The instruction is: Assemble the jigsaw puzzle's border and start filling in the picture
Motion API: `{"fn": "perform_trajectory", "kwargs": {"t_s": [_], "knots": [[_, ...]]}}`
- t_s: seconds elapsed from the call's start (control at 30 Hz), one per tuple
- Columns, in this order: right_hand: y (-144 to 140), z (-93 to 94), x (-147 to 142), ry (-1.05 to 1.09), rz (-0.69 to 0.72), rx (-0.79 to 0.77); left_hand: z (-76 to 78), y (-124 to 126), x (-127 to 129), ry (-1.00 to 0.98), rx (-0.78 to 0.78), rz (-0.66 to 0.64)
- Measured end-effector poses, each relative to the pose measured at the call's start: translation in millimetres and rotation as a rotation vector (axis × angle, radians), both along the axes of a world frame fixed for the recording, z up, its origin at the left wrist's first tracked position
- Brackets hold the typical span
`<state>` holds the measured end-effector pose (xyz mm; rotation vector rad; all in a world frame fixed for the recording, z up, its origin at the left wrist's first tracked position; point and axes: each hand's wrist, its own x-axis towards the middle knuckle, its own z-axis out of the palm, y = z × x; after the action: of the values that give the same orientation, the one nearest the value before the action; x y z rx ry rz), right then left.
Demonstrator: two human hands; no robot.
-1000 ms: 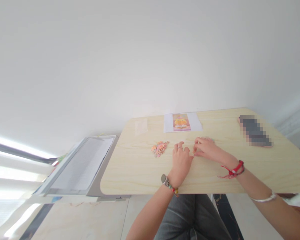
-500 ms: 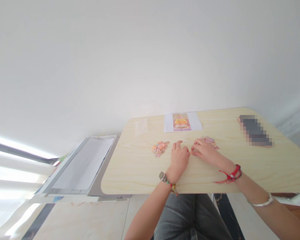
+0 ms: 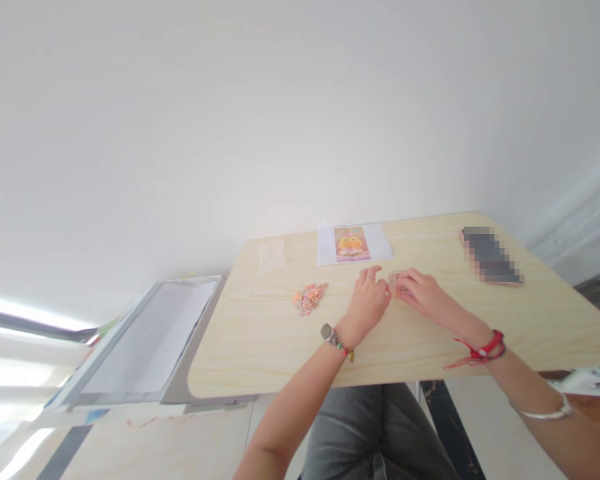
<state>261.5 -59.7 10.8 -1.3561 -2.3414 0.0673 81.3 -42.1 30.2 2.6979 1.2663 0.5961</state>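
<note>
My left hand (image 3: 367,303) and my right hand (image 3: 423,293) lie on the light wooden table (image 3: 260,347), fingertips almost meeting at its middle. Between them is a small cluster of pinkish pieces (image 3: 395,281). My right hand's fingertips touch it; whether they pinch a piece is too small to tell. My left hand's fingers are loosely apart beside the cluster. A second pile of small orange and pink pieces (image 3: 309,297) sits to the left of my left hand, untouched.
A white sheet with a picture of a yellow figure (image 3: 353,244) lies at the table's far edge, with a clear plastic piece (image 3: 271,255) left of it. A blurred dark flat object (image 3: 491,255) lies at the far right. A grey stand with papers (image 3: 150,340) adjoins the table's left end.
Both hands have slid forward and closer together. My right hand moved off the pinkish cluster's near side and now touches it with its fingertips. The view has shifted slightly.
</note>
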Motion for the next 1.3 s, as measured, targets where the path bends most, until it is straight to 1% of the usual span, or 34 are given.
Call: {"fn": "perform_trajectory", "kwargs": {"t_s": [0.07,0.17,0.23,0.3,0.37,0.47,0.73,0.83,0.93,1.03,1.17,1.23,1.3], "knots": [[-1,1.0,15,-0.014,-0.06,0.001,1.9,5,16,0.008,0.003,-0.026],[-2,-1.0,32,-0.002,-0.113,-0.015,-2.0,12,37,0.041,0.011,-0.054],[-2,-4.6,39,0.015,-0.128,-0.033,-6.5,14,47,0.068,0.014,-0.062],[-2,-9.0,41,0.028,-0.14,-0.041,-10.4,13,51,0.079,0.013,-0.057],[-2,-12.8,42,0.038,-0.154,-0.041,-12.4,12,50,0.07,0.009,-0.037],[-4,-15.2,41,0.042,-0.173,-0.037,-11.6,10,39,0.042,0.012,-0.003],[-19,-18.7,46,0.138,-0.246,-0.042,-0.7,9,-21,0.077,-0.04,0.109],[-17,-20.8,47,0.163,-0.282,-0.051,-0.1,7,-33,0.075,-0.041,0.131],[-8,-19.6,46,0.171,-0.287,-0.085,-2.0,4,-32,0.095,-0.038,0.128],[-1,-15.6,45,0.179,-0.28,-0.13,-4.3,2,-21,0.142,-0.058,0.1],[3,-9.1,41,0.169,-0.258,-0.204,-4.2,2,-2,0.143,-0.062,0.034],[3,-6.5,38,0.162,-0.216,-0.237,-3.0,3,7,0.129,-0.044,-0.004],[3,-4.8,33,0.157,-0.173,-0.276,-2.3,5,13,0.127,-0.019,-0.073]]}}
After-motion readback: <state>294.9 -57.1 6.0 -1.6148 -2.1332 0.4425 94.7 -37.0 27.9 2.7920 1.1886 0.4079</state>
